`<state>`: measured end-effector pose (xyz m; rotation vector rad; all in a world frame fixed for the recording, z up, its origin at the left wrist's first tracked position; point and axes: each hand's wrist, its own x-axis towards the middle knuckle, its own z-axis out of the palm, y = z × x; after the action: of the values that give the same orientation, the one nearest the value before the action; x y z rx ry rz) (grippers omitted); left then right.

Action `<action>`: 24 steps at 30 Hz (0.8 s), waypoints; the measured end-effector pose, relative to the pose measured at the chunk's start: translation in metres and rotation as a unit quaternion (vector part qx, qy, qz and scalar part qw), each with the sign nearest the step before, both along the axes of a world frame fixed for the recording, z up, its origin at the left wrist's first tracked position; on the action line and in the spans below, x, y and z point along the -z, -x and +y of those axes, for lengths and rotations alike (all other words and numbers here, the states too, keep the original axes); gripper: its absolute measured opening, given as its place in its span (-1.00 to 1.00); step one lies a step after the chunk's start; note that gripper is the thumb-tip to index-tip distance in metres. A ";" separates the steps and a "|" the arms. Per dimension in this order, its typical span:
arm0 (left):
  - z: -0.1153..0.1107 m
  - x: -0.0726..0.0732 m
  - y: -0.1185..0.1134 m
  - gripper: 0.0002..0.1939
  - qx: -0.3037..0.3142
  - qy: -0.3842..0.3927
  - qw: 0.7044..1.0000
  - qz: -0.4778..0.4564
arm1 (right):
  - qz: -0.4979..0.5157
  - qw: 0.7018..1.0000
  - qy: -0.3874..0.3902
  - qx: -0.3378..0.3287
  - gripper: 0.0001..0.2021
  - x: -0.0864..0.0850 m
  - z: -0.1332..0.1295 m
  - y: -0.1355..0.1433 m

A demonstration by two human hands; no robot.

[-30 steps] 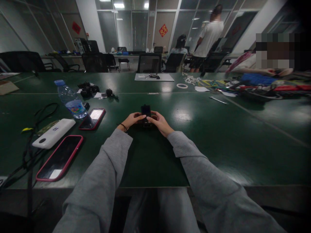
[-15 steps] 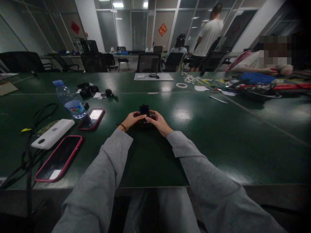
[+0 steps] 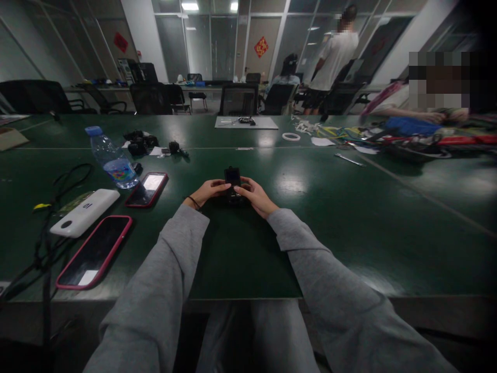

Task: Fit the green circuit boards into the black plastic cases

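A small black handheld device with a dark screen stands between my hands over the green table. What kind of device it is, I cannot make out. My left hand grips its left side, thumb lying across the front below the screen. From the right, my right hand wraps round it, thumb tip on the front face among small light marks. The fingers behind the device are mostly hidden. Both grey sleeves reach in from the front edge.
At left lie a white power bank, a red-cased phone, another phone, a tilted-looking water bottle and black cables. Farther back are black parts, a tape roll and a wrench-like tool. A person sits behind a cable pile.
My left hand has shifted slightly left on the device, and its thumb has drawn back from the middle, baring more of the front. The right hand stays nearly in place.
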<state>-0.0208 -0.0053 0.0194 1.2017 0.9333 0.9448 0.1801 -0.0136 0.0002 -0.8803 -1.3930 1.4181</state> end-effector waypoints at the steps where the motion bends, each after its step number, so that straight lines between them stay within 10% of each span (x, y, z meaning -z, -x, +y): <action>1: 0.000 0.000 0.000 -0.53 -0.001 -0.002 1.000 -0.001 | 0.002 1.000 0.000 0.000 -0.39 0.000 0.000 0.000; 24: 0.004 0.002 -0.003 -0.43 -0.030 -0.049 0.996 0.061 | 0.007 1.000 -0.021 0.007 -0.40 0.003 0.001 0.001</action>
<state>-0.0175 -0.0017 0.0170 1.3335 1.0346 0.9829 0.1788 -0.0125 -0.0027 -0.8503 -1.3981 1.3774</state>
